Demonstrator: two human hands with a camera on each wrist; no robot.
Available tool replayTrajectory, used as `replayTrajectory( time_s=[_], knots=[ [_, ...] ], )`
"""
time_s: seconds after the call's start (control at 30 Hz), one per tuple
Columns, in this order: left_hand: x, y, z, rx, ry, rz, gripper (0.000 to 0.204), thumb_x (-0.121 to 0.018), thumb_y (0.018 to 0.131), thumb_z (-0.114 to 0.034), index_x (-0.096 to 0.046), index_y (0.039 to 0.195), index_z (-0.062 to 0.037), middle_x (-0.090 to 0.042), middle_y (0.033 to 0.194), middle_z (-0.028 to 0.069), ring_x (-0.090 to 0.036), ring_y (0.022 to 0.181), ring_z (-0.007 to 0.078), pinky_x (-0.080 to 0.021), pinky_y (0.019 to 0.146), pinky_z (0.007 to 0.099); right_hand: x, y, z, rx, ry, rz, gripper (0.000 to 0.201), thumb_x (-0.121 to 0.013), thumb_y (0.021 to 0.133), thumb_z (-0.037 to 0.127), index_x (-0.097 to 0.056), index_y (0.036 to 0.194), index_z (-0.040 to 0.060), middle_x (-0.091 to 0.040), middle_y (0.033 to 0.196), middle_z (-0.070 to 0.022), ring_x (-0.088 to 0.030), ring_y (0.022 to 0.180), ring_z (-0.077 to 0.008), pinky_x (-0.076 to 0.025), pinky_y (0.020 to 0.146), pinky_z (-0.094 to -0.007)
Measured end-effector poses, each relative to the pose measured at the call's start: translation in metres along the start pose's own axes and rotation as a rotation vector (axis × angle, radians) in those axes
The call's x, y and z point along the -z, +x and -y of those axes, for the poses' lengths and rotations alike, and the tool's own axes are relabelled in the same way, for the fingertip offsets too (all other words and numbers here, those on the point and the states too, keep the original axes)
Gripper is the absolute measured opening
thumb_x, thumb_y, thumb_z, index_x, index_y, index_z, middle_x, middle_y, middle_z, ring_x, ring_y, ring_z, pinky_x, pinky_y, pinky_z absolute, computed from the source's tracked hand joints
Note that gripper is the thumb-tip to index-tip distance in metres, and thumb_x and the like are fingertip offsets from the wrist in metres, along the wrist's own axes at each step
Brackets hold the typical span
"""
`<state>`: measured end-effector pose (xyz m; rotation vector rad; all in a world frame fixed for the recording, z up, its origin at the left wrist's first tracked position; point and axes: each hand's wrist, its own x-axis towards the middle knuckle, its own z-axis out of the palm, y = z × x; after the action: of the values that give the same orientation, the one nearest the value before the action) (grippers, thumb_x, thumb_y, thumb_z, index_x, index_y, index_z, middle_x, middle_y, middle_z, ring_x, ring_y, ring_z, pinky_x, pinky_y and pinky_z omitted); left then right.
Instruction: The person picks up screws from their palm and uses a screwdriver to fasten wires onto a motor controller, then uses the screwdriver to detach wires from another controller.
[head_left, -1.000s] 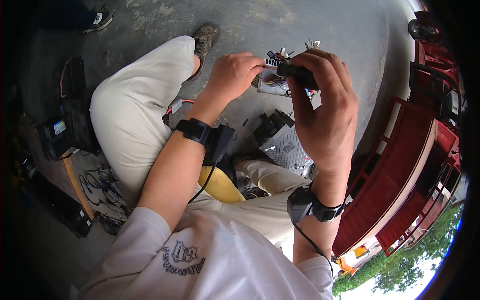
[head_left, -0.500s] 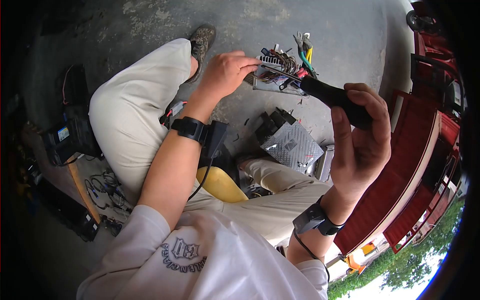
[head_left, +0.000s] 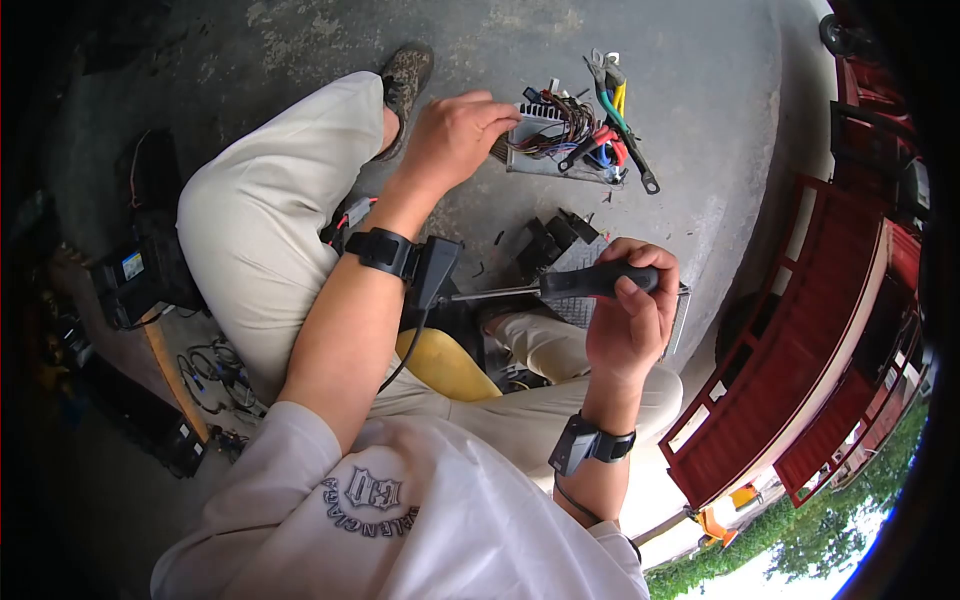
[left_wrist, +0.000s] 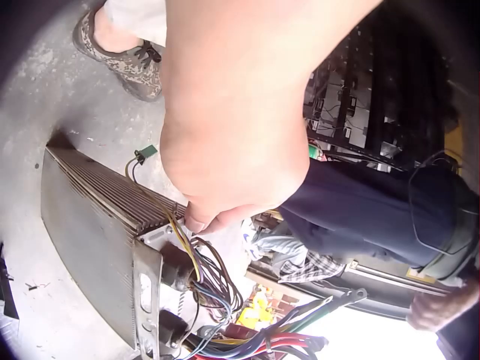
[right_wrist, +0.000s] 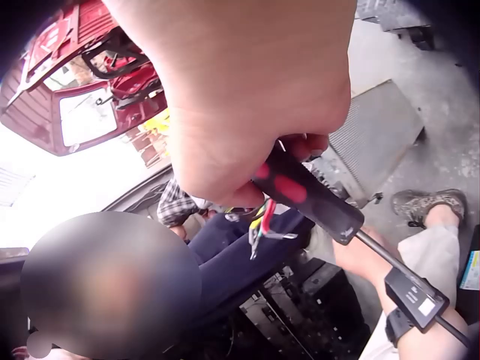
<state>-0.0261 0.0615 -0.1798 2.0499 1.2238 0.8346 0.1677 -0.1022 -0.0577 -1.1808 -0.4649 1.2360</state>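
My left hand (head_left: 455,138) pinches the left end of a finned metal controller box (head_left: 560,172), beside its wire bundle. In the left wrist view, the thumb and fingers are at the corner of the box (left_wrist: 90,255), close to a thin yellow wire (left_wrist: 180,238). My right hand (head_left: 628,325) grips a screwdriver (head_left: 600,280) by its black handle, which shows red insets in the right wrist view. The steel shaft points left, toward my left wrist. Thick green, yellow and red cables (head_left: 625,130) with ring lugs stick out from the box's right side.
A patterned metal plate (head_left: 567,308) and black parts (head_left: 552,243) lie on the floor below the box. A red vehicle (head_left: 790,350) stands at the right. Coiled cables (head_left: 215,372) lie at the left. Another person's dark-trousered leg (left_wrist: 360,214) appears beyond the left hand.
My right hand has pulled the screwdriver away from the box, first to the right and then back toward my body, turning its shaft leftward. The left hand has stayed at the box.
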Motion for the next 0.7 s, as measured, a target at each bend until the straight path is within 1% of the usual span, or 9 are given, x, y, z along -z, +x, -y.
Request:
replayTrajectory(
  time_s=[0.07, 0.2, 0.3, 0.37, 0.4, 0.43, 0.5, 0.53, 0.7],
  knots=[
    [0.0, 0.0, 0.001, -0.005, 0.004, -0.001, 0.011, -0.074, 0.088, -0.012, -0.075, 0.098, -0.0065, -0.07, 0.083, 0.0112, -0.069, 0.076, 0.0318, -0.053, 0.067, 0.0392, 0.01, 0.002, -0.03, -0.127, 0.1, -0.054, 0.029, -0.054, 0.077, 0.001, -0.055, 0.106, 0.0016, -0.061, 0.102, -0.0172, -0.054, 0.101, -0.0243, -0.038, 0.098, -0.0338],
    [0.001, 0.002, -0.001, 0.016, 0.026, 0.014, 0.011, -0.073, 0.089, -0.013, -0.075, 0.098, -0.0061, -0.069, 0.083, 0.0114, -0.069, 0.078, 0.0321, -0.053, 0.067, 0.0398, 0.02, 0.015, -0.052, -0.067, 0.013, -0.054, 0.03, -0.052, 0.071, -0.002, -0.056, 0.101, 0.0012, -0.061, 0.096, -0.0147, -0.053, 0.095, -0.0223, -0.037, 0.094, -0.0314],
    [0.0, 0.002, -0.001, 0.022, 0.022, 0.01, 0.012, -0.073, 0.089, -0.014, -0.075, 0.098, -0.0061, -0.07, 0.084, 0.0111, -0.069, 0.079, 0.0314, -0.053, 0.068, 0.0396, 0.026, 0.032, -0.061, -0.119, -0.054, -0.035, 0.027, -0.05, 0.069, -0.003, -0.057, 0.096, 0.0004, -0.06, 0.094, -0.0117, -0.052, 0.091, -0.019, -0.038, 0.087, -0.0271],
    [-0.002, 0.003, 0.001, 0.03, -0.001, 0.006, 0.012, -0.073, 0.089, -0.014, -0.075, 0.098, -0.0062, -0.07, 0.085, 0.0109, -0.07, 0.08, 0.031, -0.053, 0.069, 0.0394, 0.026, 0.04, -0.068, -0.222, -0.15, 0.058, 0.025, -0.05, 0.069, -0.003, -0.059, 0.092, 0.0006, -0.06, 0.092, -0.0083, -0.052, 0.087, -0.0156, -0.039, 0.079, -0.0237],
    [-0.002, 0.002, 0.001, 0.042, -0.027, 0.0, 0.012, -0.073, 0.089, -0.014, -0.075, 0.098, -0.0063, -0.071, 0.086, 0.0106, -0.07, 0.081, 0.0306, -0.053, 0.07, 0.0392, 0.025, 0.046, -0.071, -0.249, -0.197, 0.076, 0.02, -0.052, 0.073, -0.002, -0.06, 0.091, 0.0011, -0.06, 0.085, -0.0055, -0.052, 0.079, -0.0131, -0.038, 0.071, -0.0232],
    [-0.002, 0.002, 0.001, 0.044, -0.027, 0.0, 0.012, -0.073, 0.089, -0.014, -0.075, 0.098, -0.0063, -0.071, 0.086, 0.0106, -0.07, 0.081, 0.0306, -0.053, 0.07, 0.0392, 0.022, 0.051, -0.074, -0.251, -0.198, 0.076, 0.02, -0.052, 0.073, -0.002, -0.06, 0.091, 0.0011, -0.06, 0.085, -0.0055, -0.052, 0.079, -0.0131, -0.038, 0.071, -0.0232],
    [-0.001, 0.003, 0.001, 0.045, -0.008, 0.017, 0.012, -0.073, 0.089, -0.014, -0.076, 0.098, -0.0063, -0.071, 0.087, 0.0104, -0.07, 0.081, 0.0304, -0.054, 0.07, 0.039, 0.014, 0.059, -0.079, -0.47, -0.06, 0.06, 0.01, -0.058, 0.085, 0.005, -0.063, 0.092, 0.002, -0.06, 0.077, -0.0033, -0.051, 0.072, -0.0119, -0.038, 0.069, -0.0244],
    [0.0, 0.003, 0.0, 0.042, -0.023, 0.013, 0.012, -0.073, 0.089, -0.013, -0.076, 0.098, -0.0063, -0.071, 0.087, 0.0103, -0.07, 0.082, 0.0309, -0.054, 0.071, 0.0394, 0.01, 0.06, -0.083, -0.466, -0.111, 0.071, 0.018, -0.066, 0.096, 0.02, -0.065, 0.095, 0.0023, -0.058, 0.071, -0.0009, -0.05, 0.064, -0.0099, -0.038, 0.062, -0.0238],
    [0.005, 0.005, 0.001, 0.017, -0.019, 0.048, 0.011, -0.074, 0.088, -0.012, -0.076, 0.097, -0.0062, -0.07, 0.084, 0.01, -0.07, 0.08, 0.031, -0.054, 0.068, 0.0394, -0.011, 0.067, -0.091, -0.457, -0.159, 0.046, 0.029, -0.072, 0.098, 0.03, -0.067, 0.099, 0.0009, -0.058, 0.067, -0.0001, -0.048, 0.053, -0.0074, -0.035, 0.05, -0.0225]
  ],
)
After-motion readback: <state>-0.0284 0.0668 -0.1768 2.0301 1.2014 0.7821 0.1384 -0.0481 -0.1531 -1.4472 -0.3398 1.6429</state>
